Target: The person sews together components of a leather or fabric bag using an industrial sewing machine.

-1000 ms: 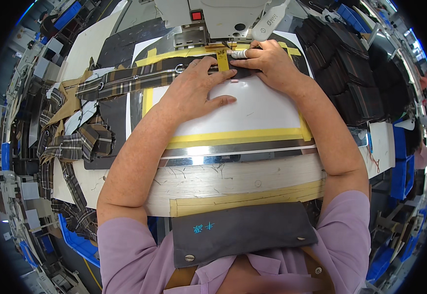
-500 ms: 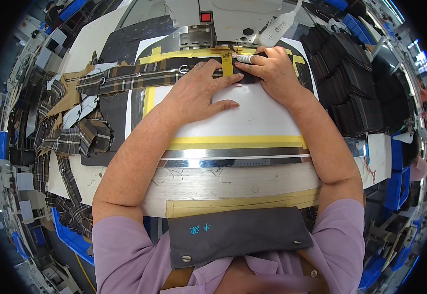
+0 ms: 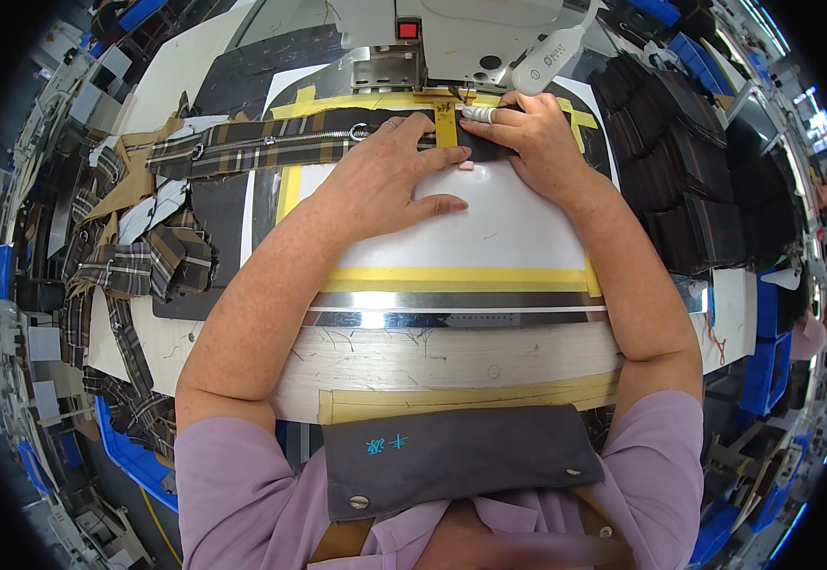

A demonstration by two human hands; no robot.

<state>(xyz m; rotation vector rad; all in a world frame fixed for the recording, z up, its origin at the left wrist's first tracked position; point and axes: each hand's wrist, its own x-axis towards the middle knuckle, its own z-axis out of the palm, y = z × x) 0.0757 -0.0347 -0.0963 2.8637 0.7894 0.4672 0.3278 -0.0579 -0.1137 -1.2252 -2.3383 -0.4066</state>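
Note:
My left hand (image 3: pixel 385 176) lies palm down with its fingers spread. Its fingertips press a plaid fabric strip (image 3: pixel 314 133) that carries a metal zipper (image 3: pixel 233 141) and a ring pull (image 3: pixel 359 132). My right hand (image 3: pixel 537 138) has bent fingers pressed together on a dark fabric piece (image 3: pixel 485 149), close to the sewing machine (image 3: pixel 461 57). White wrapping (image 3: pixel 477 114) covers one of its fingers. A yellow strip (image 3: pixel 446 125) stands upright between the two hands. A small pink piece (image 3: pixel 467 166) shows just below the fabric. The stitching point is hard to make out.
A white sheet (image 3: pixel 489 233) edged with yellow tape (image 3: pixel 451 278) covers the work surface. Plaid strips (image 3: pixel 133 271) lie heaped at left. Stacked dark plaid pieces (image 3: pixel 684 171) stand at right. A white hanging device (image 3: pixel 546 62) sits above my right hand.
The view has shifted slightly. My hands keep nearly the same places on the fabric, and the small pink piece shows more clearly below the left index fingertip.

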